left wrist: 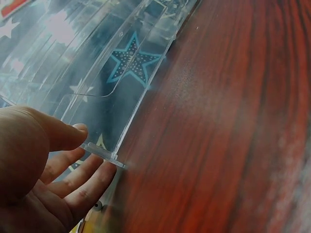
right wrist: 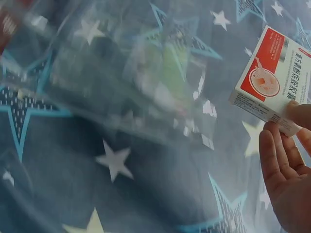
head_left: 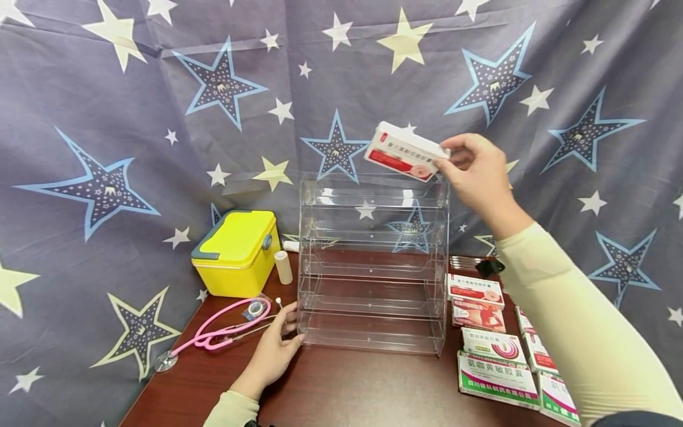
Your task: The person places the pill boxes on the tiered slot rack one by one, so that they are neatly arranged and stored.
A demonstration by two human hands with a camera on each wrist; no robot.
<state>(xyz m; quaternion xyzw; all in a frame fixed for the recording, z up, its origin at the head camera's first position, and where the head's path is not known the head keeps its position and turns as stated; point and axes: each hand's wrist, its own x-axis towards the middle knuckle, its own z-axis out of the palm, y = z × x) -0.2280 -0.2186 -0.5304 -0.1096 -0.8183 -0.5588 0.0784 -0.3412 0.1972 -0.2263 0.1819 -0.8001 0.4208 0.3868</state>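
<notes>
The right hand (head_left: 477, 175) is lifted above the top of the clear acrylic rack (head_left: 372, 261), pinching a small red-and-white medicine box (head_left: 405, 152) by one short end, thumb on one face and fingertips (right wrist: 272, 160) under the other; the box hangs tilted in the air just over the rack's upper tier and touches nothing else. The left hand (head_left: 274, 350) is down on the table (head_left: 341, 391), fingers fairly straight and spread against the rack's lower left corner, with the thumb (left wrist: 63, 133) inside the edge of the side panel and the other fingers outside it, bracing rather than gripping. That carton looks light and stiff-walled, thin card that would dent if squeezed hard, so a gentle pinch across the flat faces near an end, as it is held now, seems the sensible hold. The rack itself looks rigid, smooth and likely slippery on the polished wood, which is probably why it is being steadied at the base. More boxed medicines (head_left: 493, 350) lie in rows on the table to the right of the rack. To the left sit a yellow case (head_left: 237, 252), a small white tube (head_left: 283, 267) standing upright beside it, and a pink stethoscope (head_left: 224, 329) lying near the left hand. A starred cloth (head_left: 107, 148) hangs behind everything.
</notes>
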